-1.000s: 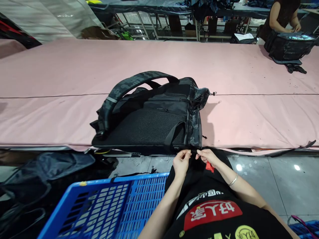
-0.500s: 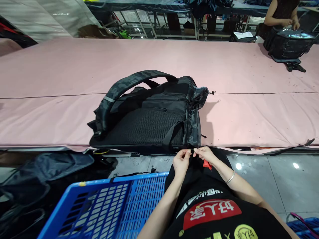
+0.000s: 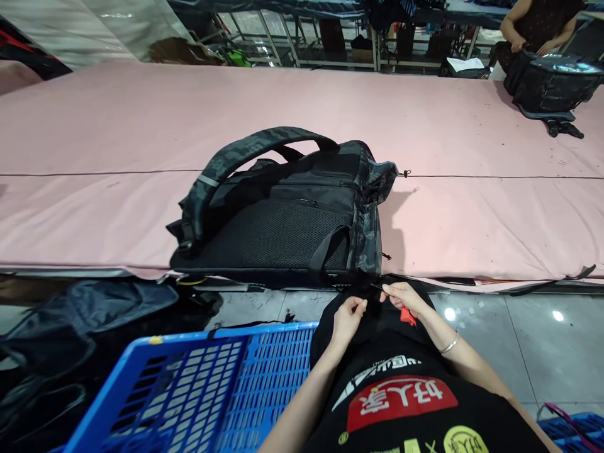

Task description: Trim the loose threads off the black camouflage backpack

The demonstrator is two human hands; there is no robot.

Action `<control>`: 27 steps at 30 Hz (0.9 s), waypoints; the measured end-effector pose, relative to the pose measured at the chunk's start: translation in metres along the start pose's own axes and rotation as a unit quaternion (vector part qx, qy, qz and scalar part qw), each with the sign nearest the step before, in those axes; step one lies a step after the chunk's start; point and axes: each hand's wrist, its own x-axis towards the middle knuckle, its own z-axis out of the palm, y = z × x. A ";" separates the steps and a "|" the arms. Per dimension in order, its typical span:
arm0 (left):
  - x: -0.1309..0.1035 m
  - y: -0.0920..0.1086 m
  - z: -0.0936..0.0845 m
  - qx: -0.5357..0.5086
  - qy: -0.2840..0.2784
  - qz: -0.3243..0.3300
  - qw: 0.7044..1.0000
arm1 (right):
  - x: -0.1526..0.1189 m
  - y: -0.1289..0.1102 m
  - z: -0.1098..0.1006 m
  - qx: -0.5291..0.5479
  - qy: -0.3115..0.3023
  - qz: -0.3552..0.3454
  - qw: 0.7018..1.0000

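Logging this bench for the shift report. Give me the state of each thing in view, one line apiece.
Backpack: lying flat on the pink table, mesh back panel up, strap arched above it.
Left hand: fingers pinched, just below the backpack's near edge.
Right hand: pinching a thin dark tool, a red piece under the palm.
Blue crate: standing on the floor, contents out of sight.
Second backpack: on the far table, under another person's hands.

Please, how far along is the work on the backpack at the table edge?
Done: the backpack lies flat on the pink table. In hand: the right hand pinches something thin and dark at its near corner, a small red tool in the palm; the left hand is closed beside it. What is left cannot be told.
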 end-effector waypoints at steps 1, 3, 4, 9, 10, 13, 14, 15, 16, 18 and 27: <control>0.002 -0.002 0.001 -0.030 0.018 -0.013 0.999 | -0.001 0.004 -0.003 0.003 0.005 0.008 1.000; 0.009 -0.002 0.005 -0.092 0.038 -0.041 0.994 | -0.001 0.012 -0.005 0.008 0.025 0.020 0.999; 0.012 0.000 0.008 -0.122 0.042 -0.055 0.990 | 0.001 0.016 -0.005 0.011 0.037 0.023 0.999; 0.033 0.010 0.021 -0.201 0.066 -0.070 0.975 | 0.018 0.025 -0.001 -0.001 0.066 0.033 0.997; 0.036 0.010 0.022 -0.204 0.075 -0.065 0.974 | 0.021 0.026 -0.001 -0.006 0.065 0.035 0.997; 0.040 0.006 0.021 -0.193 0.102 -0.042 0.975 | 0.030 0.029 0.000 -0.014 0.059 0.041 0.997; 0.041 0.005 0.019 -0.186 0.107 -0.033 0.976 | 0.033 0.030 0.000 -0.018 0.056 0.044 0.997; 0.040 0.004 0.018 -0.177 0.109 -0.025 0.978 | 0.036 0.030 0.001 -0.021 0.053 0.046 0.997; 0.040 0.003 0.017 -0.168 0.109 -0.018 0.979 | 0.039 0.031 0.002 -0.026 0.051 0.048 0.997; 0.040 0.003 0.015 -0.152 0.106 -0.007 0.983 | 0.045 0.032 0.005 -0.037 0.051 0.048 0.997; 0.046 -0.004 0.016 -0.106 0.099 0.006 0.989 | 0.059 0.034 0.013 -0.090 0.088 0.040 0.991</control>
